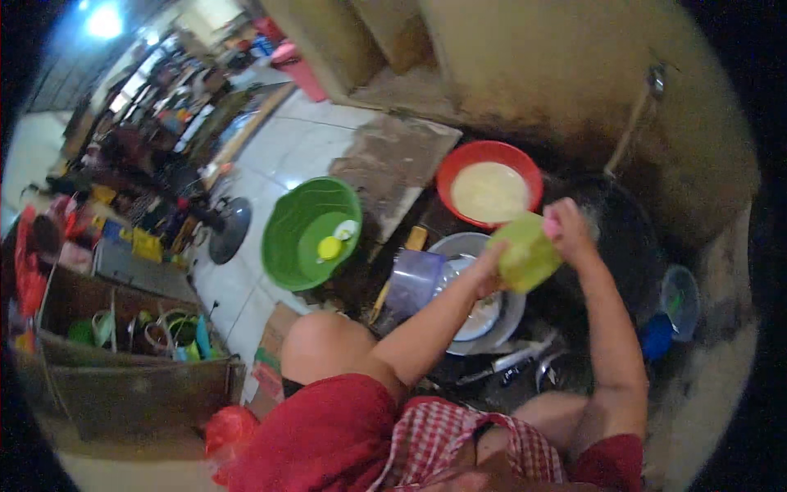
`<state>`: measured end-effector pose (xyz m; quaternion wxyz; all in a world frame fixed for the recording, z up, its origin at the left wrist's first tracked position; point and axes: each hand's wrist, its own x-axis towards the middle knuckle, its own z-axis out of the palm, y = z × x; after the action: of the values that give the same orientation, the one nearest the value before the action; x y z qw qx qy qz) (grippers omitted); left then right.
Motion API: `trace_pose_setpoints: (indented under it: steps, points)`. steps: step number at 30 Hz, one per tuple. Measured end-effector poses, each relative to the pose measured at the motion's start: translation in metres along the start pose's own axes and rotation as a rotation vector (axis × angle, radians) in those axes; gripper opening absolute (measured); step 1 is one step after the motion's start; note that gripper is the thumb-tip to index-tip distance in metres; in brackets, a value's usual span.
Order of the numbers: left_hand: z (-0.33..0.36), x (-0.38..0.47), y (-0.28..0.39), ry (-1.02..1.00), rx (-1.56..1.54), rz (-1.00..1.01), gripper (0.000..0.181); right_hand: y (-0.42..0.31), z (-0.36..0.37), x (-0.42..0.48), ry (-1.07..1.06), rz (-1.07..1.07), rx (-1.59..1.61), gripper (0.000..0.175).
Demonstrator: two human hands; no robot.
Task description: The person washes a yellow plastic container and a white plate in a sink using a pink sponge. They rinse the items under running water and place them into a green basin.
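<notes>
My left hand (490,269) grips the near left side of a translucent yellow-green plastic container (529,253). In my right hand (569,230) is a pink sponge or cloth (552,226), pressed at the container's far right edge. Below them stands a grey metal basin (515,320) with dishes in it, partly hidden by my left forearm. A clear purple plastic container (418,280) lies at its left rim. Beyond the container is a red basin (535,166) of cloudy, pale yellowish liquid.
A green tub (280,246) holding small yellow and white items stands on the left. Knives (513,361) lie near my legs. A large dark round vessel (621,240), a clear bowl (681,301) and a blue object (658,337) are at right, below a wall tap (656,80).
</notes>
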<state>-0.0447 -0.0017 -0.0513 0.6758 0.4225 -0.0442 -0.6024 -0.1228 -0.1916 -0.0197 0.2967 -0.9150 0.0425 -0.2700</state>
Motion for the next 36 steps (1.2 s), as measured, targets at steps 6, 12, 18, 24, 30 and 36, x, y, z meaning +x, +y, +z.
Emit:
trace_pose_setpoints:
  steps: [6, 12, 18, 24, 30, 36]
  points:
    - [0.021, -0.008, 0.001, 0.266, 1.208, 0.598, 0.042, -0.024, -0.008, 0.013, -0.294, -0.139, -0.239, 0.02]
    - [0.008, 0.005, -0.005, 0.528, 1.138, 1.174, 0.017, -0.047, 0.017, 0.01, -0.185, -0.308, -0.102, 0.021]
    - [0.003, 0.003, -0.003, 0.627, 1.122, 1.101, 0.015, -0.033, 0.024, 0.004, -0.174, -0.22, -0.204, 0.02]
    - [0.003, 0.013, -0.008, 0.769, 0.87, 1.167, 0.02, -0.052, 0.034, 0.01, 0.129, 0.032, 0.021, 0.021]
    - [-0.006, 0.014, 0.001, 0.866, 0.363, 0.747, 0.013, -0.039, 0.06, -0.025, 0.087, 0.448, 0.257, 0.023]
    - [-0.065, 0.036, -0.015, 0.811, 0.228, 0.943, 0.036, -0.05, 0.055, 0.006, -0.159, 0.276, -0.065, 0.028]
